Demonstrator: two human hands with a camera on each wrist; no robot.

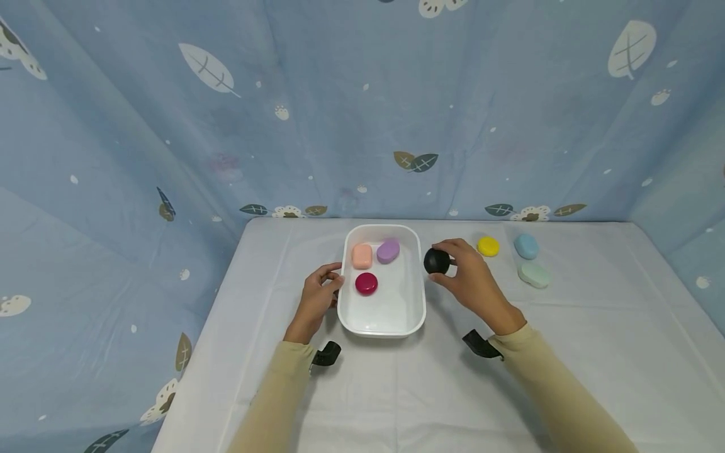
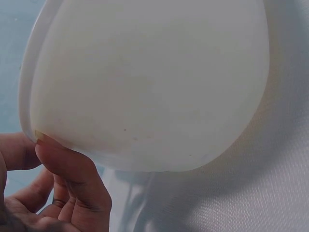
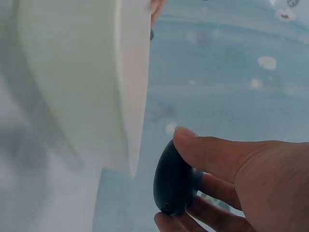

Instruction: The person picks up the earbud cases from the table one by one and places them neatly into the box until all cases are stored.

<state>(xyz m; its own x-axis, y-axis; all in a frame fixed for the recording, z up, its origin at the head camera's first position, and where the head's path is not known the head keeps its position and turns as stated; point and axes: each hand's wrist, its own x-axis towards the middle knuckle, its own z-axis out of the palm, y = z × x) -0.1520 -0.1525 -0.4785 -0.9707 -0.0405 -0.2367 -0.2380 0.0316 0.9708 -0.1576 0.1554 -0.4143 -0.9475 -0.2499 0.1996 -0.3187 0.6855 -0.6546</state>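
A white plastic tub holds a peach rounded-rectangle soap bar, a purple oval one and a dark red round one. My left hand pinches the tub's left side, its thumb against the outer wall in the left wrist view. Just off the tub's right rim, my right hand holds a smooth black soap bar between thumb and fingers. In the right wrist view this black bar looks like a thick oval seen edge-on, apart from the tub wall.
Right of my right hand lie a yellow round bar, a light blue bar and a pale green oval bar. A white cloth covers the table, and a blue patterned curtain hangs behind it.
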